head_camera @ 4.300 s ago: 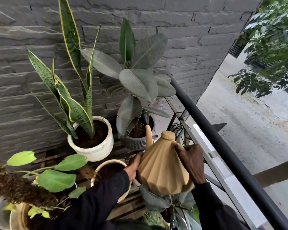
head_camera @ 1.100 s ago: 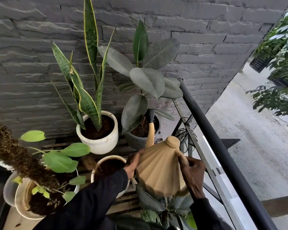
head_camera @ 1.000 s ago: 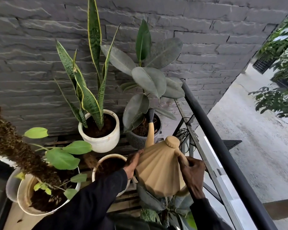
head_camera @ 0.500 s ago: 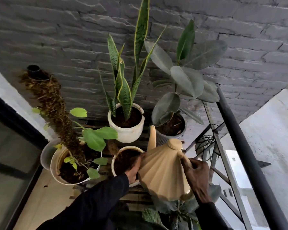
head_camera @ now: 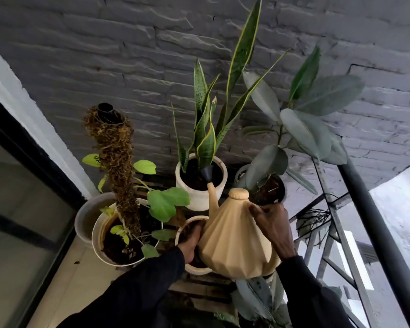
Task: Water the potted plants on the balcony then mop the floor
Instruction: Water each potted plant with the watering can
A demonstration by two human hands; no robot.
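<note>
I hold a ribbed tan watering can [head_camera: 234,242] with both hands. My right hand [head_camera: 272,229] grips its handle on the right side, and my left hand [head_camera: 191,240] presses against its left wall. The black spout tip [head_camera: 207,174] hangs over the soil of the snake plant's white pot [head_camera: 200,197]. A rubber plant in a dark pot [head_camera: 273,188] stands to the right. A leafy plant with a moss pole sits in a white pot [head_camera: 97,240] at the left. A small cream pot [head_camera: 187,223] lies under my left hand.
A grey stone wall [head_camera: 128,55] backs the plants. A black railing [head_camera: 376,221] and metal frame run along the right. A dark-framed glass door [head_camera: 17,209] is at the left, beside beige floor tile [head_camera: 76,275]. Wooden slats [head_camera: 199,287] carry the pots.
The spout has swung left from the rubber plant's pot to the snake plant's pot. My view has turned left, showing the door and moss pole.
</note>
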